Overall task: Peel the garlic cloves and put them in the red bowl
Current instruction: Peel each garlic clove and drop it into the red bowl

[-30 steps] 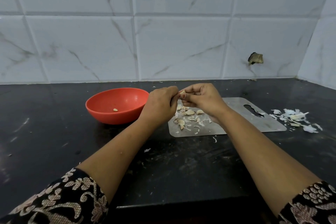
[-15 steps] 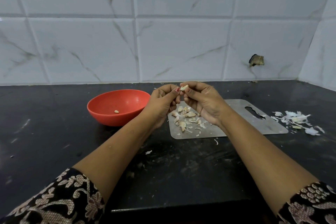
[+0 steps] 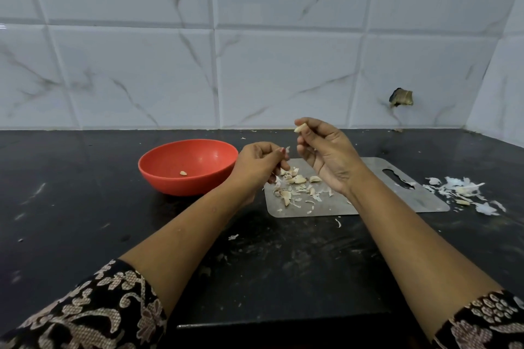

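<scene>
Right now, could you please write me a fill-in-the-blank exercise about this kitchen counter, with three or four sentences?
1. The bowl contains exactly ____ clove.
2. The right hand pinches another clove, held ____ than the left hand.
3. The skin is pinched by the ____ hand.
4. The board lies to the ____ of the bowl.

Missing words: one; higher; left; right.
</scene>
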Demonstrator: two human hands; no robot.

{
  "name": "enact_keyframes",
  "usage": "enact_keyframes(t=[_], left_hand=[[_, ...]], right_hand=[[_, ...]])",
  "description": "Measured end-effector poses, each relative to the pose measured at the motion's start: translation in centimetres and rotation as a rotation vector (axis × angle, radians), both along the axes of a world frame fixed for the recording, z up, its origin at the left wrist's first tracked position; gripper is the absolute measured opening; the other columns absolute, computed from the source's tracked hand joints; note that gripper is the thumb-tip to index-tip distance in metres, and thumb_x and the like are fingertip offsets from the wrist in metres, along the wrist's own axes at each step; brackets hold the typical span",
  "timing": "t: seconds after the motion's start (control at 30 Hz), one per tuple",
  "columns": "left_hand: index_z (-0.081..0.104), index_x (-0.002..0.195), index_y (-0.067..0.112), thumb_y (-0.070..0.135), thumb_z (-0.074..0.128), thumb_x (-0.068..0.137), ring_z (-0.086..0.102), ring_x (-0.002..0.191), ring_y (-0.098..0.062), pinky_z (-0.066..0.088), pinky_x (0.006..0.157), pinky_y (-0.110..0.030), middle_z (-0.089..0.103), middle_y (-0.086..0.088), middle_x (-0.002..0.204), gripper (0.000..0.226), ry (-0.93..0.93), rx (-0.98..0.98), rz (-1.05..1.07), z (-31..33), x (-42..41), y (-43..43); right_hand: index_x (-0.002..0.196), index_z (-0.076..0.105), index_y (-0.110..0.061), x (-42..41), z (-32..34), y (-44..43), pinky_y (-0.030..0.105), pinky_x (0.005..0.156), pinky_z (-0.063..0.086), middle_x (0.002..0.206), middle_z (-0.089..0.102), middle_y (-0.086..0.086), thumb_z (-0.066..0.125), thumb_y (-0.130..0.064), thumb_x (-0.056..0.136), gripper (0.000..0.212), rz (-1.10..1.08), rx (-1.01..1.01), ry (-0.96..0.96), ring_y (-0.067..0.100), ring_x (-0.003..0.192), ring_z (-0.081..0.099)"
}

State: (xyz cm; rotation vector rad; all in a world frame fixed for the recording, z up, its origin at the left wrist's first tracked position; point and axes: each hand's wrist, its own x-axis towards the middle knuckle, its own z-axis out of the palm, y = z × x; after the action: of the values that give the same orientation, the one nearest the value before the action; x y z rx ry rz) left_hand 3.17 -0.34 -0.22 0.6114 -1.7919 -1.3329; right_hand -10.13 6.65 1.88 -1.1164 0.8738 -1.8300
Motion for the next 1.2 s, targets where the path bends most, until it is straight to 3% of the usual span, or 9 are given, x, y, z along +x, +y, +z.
enact_keyframes(t=[0.13, 0.23, 0.3, 0.4, 0.5, 0.6, 0.77, 0.9, 1.2], left_hand=[[0.073, 0.087, 0.013, 0.017, 0.063, 0.092, 0.062, 0.059, 0.0, 0.05, 0.063, -0.018, 0.074, 0.003, 0.077, 0.011, -0.432, -0.561, 0.09, -0.4, -0.4, 0.1], [0.075, 0.097, 0.014, 0.008, 0.069, 0.086, 0.066, 0.076, -0.001, 0.052, 0.08, -0.019, 0.075, 0.001, 0.09, 0.013, -0.456, -0.647, 0.109, -0.6, -0.1, -0.2], [0.075, 0.098, 0.013, 0.001, 0.062, 0.087, 0.06, 0.066, 0.006, 0.05, 0.077, -0.014, 0.075, 0.001, 0.095, 0.021, -0.475, -0.676, 0.098, -0.6, 0.2, -0.3], [0.072, 0.103, 0.011, 0.002, 0.051, 0.093, 0.061, 0.056, 0.0, 0.048, 0.06, -0.011, 0.074, -0.002, 0.094, 0.025, -0.389, -0.58, 0.135, -0.2, 0.2, -0.2], [0.066, 0.113, 0.015, 0.014, 0.049, 0.099, 0.064, 0.051, -0.01, 0.048, 0.047, -0.017, 0.073, -0.002, 0.088, 0.022, -0.119, -0.365, 0.198, 0.1, 0.3, -0.1], [0.069, 0.114, 0.014, 0.013, 0.058, 0.096, 0.063, 0.054, -0.008, 0.05, 0.048, -0.021, 0.071, 0.0, 0.082, 0.021, -0.013, -0.286, 0.182, 0.1, 0.3, 0.1], [0.073, 0.098, 0.015, 0.001, 0.066, 0.088, 0.063, 0.059, -0.004, 0.053, 0.056, -0.018, 0.071, 0.001, 0.074, 0.018, 0.074, -0.189, 0.212, 0.0, 0.2, 0.1], [0.074, 0.083, 0.018, 0.002, 0.071, 0.084, 0.066, 0.065, -0.011, 0.059, 0.07, -0.026, 0.072, -0.004, 0.073, 0.016, 0.094, -0.151, 0.238, -0.1, 0.1, -0.1], [0.075, 0.087, 0.018, 0.007, 0.069, 0.086, 0.068, 0.067, -0.005, 0.058, 0.072, -0.023, 0.072, 0.005, 0.072, 0.012, 0.065, -0.26, 0.321, -0.3, -0.3, 0.3]], right_hand=[[0.098, 0.067, -0.008, -0.2, -0.2, 0.1, 0.017, 0.066, 0.055, 0.076, 0.066, -0.004, 0.054, -0.005, 0.092, 0.015, 0.023, 0.032, 0.046, 0.004, 0.072, 0.061], [0.1, 0.068, -0.007, -0.2, -0.2, 0.0, 0.017, 0.068, 0.055, 0.078, 0.063, -0.001, 0.051, -0.003, 0.096, 0.018, 0.021, 0.056, 0.116, 0.005, 0.074, 0.062], [0.101, 0.067, -0.007, -0.3, -0.4, -0.1, 0.018, 0.069, 0.055, 0.081, 0.062, 0.0, 0.05, -0.002, 0.097, 0.018, 0.012, 0.068, 0.158, 0.005, 0.076, 0.062], [0.1, 0.067, -0.007, -0.5, -0.6, -0.3, 0.019, 0.071, 0.055, 0.084, 0.061, 0.002, 0.05, -0.002, 0.098, 0.018, -0.018, 0.085, 0.223, 0.005, 0.079, 0.061], [0.099, 0.068, -0.009, -0.5, -0.9, -0.5, 0.021, 0.073, 0.056, 0.099, 0.064, 0.014, 0.051, -0.003, 0.098, 0.018, -0.096, 0.147, 0.375, 0.015, 0.093, 0.063], [0.099, 0.069, -0.009, -0.4, -1.2, -0.6, 0.025, 0.076, 0.057, 0.111, 0.066, 0.02, 0.054, -0.004, 0.097, 0.016, -0.13, 0.187, 0.471, 0.021, 0.1, 0.065], [0.1, 0.061, -0.007, 0.3, -1.3, -0.7, 0.023, 0.074, 0.057, 0.087, 0.069, 0.011, 0.062, 0.0, 0.092, 0.01, -0.161, 0.155, 0.451, 0.016, 0.079, 0.07], [0.099, 0.048, -0.016, 0.5, -1.3, -0.5, 0.028, 0.08, 0.058, 0.086, 0.071, 0.016, 0.067, 0.0, 0.088, 0.027, -0.269, 0.117, 0.527, 0.02, 0.078, 0.071], [0.098, 0.032, -0.012, 1.2, -1.5, -0.9, 0.038, 0.077, 0.06, 0.077, 0.073, 0.011, 0.07, 0.0, 0.083, 0.043, -0.485, 0.081, 0.572, 0.019, 0.069, 0.071]])
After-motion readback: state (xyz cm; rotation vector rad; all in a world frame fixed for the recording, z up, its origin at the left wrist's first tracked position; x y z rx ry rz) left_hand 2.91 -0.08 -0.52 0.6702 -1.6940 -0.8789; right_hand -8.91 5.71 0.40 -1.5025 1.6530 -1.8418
